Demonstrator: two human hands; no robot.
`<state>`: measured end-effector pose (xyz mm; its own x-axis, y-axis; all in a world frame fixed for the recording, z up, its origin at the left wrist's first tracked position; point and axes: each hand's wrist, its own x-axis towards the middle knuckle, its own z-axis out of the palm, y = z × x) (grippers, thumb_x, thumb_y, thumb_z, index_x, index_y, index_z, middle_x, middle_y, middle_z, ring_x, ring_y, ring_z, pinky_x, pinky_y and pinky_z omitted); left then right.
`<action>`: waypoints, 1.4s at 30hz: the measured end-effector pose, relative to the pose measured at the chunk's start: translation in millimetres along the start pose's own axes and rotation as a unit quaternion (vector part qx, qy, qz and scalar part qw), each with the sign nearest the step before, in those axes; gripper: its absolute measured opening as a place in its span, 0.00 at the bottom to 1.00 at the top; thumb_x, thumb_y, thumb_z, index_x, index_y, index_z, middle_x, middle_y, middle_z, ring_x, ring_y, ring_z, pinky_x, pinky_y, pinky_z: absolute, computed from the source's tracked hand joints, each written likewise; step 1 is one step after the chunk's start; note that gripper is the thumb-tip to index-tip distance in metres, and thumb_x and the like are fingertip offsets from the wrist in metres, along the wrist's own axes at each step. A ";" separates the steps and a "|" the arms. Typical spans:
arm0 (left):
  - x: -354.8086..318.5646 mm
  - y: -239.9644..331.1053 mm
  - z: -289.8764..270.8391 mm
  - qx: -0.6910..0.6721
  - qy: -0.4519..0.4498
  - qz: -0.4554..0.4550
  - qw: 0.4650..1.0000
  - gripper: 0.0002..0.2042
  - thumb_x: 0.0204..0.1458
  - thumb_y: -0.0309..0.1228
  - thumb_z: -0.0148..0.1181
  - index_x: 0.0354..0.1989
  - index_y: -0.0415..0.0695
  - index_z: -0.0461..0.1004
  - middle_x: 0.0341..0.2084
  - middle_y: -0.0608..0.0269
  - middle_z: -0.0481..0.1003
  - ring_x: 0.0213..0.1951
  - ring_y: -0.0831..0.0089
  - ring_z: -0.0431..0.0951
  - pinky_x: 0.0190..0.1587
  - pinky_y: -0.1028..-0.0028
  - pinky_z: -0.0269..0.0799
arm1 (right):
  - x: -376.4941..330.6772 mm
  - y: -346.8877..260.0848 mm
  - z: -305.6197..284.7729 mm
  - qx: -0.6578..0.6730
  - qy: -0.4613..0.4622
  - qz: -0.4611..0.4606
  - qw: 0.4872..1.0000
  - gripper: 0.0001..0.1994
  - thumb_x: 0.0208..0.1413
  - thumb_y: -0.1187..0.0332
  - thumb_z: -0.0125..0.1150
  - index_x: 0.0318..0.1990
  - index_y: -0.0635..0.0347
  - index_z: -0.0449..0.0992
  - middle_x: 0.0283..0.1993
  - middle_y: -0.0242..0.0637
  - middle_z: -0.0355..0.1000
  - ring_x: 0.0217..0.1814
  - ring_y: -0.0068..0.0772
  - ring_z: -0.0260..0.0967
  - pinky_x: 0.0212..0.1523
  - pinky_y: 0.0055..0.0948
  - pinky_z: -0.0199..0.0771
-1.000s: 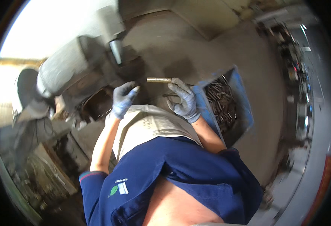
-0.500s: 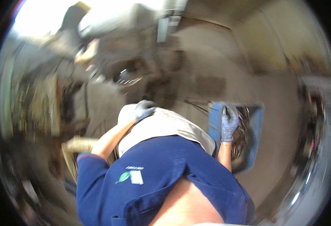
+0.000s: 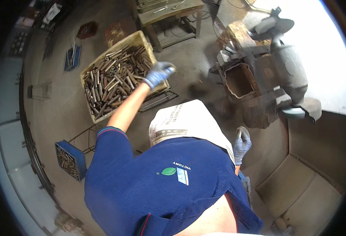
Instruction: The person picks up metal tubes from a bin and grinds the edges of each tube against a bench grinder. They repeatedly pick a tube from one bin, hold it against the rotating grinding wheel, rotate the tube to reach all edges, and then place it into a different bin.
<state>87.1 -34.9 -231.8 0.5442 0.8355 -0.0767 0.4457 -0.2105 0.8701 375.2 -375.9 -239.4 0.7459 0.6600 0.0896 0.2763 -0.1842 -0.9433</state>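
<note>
A person's gloved left hand [image 3: 159, 74] reaches, fingers curled and apparently grasping nothing yet, over a yellow crate [image 3: 139, 39] of rusty metal tubes [image 3: 110, 82] at upper left, while the gloved right hand [image 3: 241, 143] (lower right) loosely clasps a thin rod [image 3: 239, 135], so picking seems barely begun.

The person wears a blue short-sleeved shirt with red-trimmed cuffs, a pale apron and blue-grey knit gloves.
</note>
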 end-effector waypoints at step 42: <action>45.0 127.2 94.0 -0.555 -0.199 -0.120 0.799 0.06 0.53 0.27 0.52 0.35 0.36 0.70 0.27 0.56 0.75 0.28 0.69 0.78 0.33 0.70 0.78 | 71.6 -139.6 95.5 -0.097 -0.051 -0.220 0.969 0.22 0.35 0.73 0.69 0.44 0.63 0.74 0.52 0.48 0.68 0.52 0.45 0.68 0.50 0.33 0.70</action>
<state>235.1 -71.8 -170.3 0.8186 0.5108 -0.2625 -0.2139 0.6954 0.6860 332.3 -233.4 -131.9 0.4696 0.7724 0.4276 0.6702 0.0033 -0.7421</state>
